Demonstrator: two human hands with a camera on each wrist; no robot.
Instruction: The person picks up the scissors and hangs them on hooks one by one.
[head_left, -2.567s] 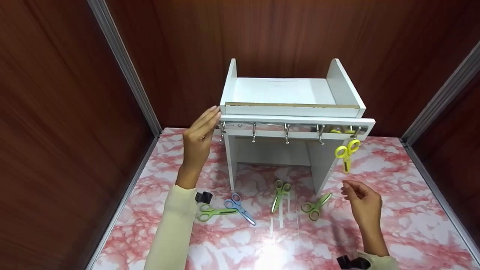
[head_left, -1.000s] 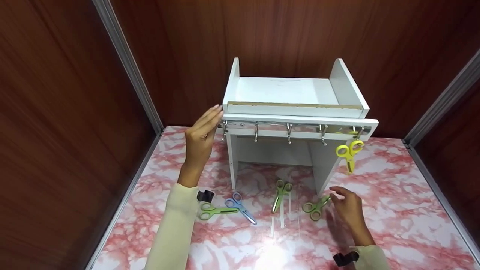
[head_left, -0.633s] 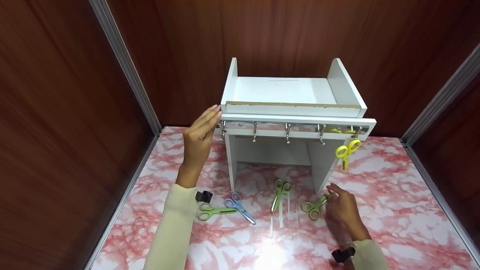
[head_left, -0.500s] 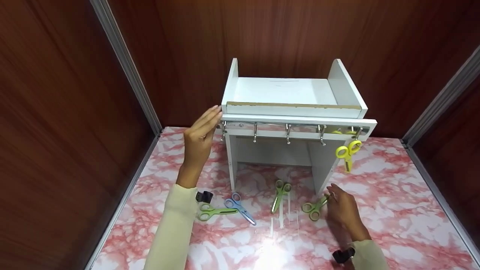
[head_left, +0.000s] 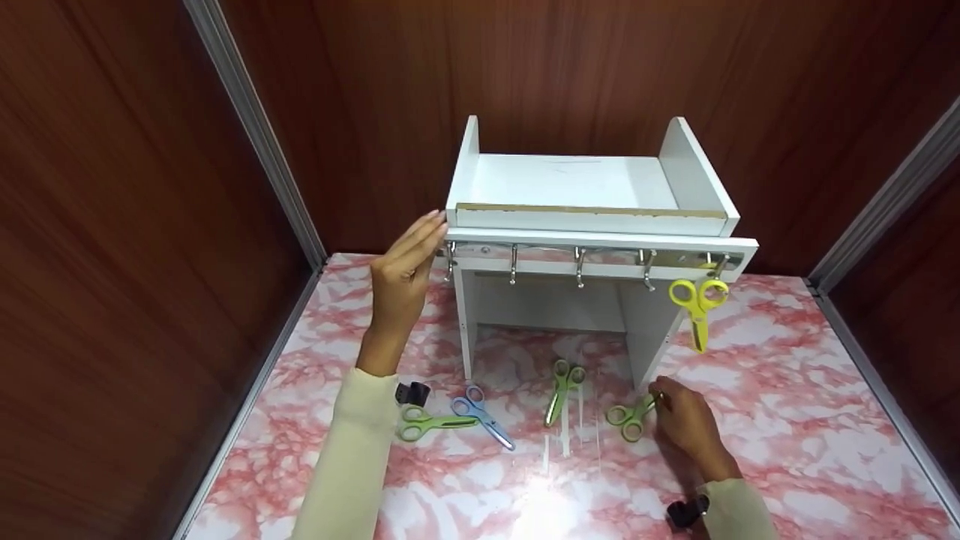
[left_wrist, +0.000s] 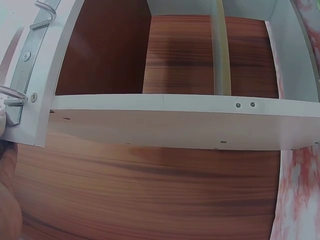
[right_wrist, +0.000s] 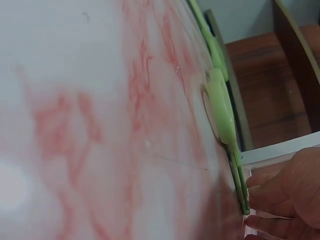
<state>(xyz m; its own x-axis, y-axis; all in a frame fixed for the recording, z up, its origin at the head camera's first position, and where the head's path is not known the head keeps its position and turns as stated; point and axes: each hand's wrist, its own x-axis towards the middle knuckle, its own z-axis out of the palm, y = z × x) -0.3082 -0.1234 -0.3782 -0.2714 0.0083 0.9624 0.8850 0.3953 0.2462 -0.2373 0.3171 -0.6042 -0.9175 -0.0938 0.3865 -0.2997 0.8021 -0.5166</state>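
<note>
Scissors (head_left: 638, 412), rightmost green pair on the surface (head_left: 825, 435), are pinched at the blades (right_wrist: 239, 180) by the right hand (head_left: 688, 424), apparently leaving the loops (right_wrist: 223, 107) free; the rack (head_left: 592, 222) is touched by the left hand (head_left: 401, 276), fingers straight, perhaps for steadiness.

Left hand (head_left: 401, 277): fingers straight, against left end of hook rail (head_left: 544, 255).
Right hand (head_left: 686, 424): low, fingertips at blade tip of near-right green scissors (head_left: 637, 413); pinch or mere touch, can't tell.
Rail front: five metal hooks (head_left: 579, 268), across white shelf unit (head_left: 555, 180).
Yellow scissors (head_left: 699, 313): on far-right hook, one ring over it, blades down.
Marbled table (head_left: 817, 427): blue scissors (head_left: 481, 415) beside left green scissors (head_left: 427, 424); middle green scissors (head_left: 559, 391) before unit's opening, blades toward viewer.
</note>
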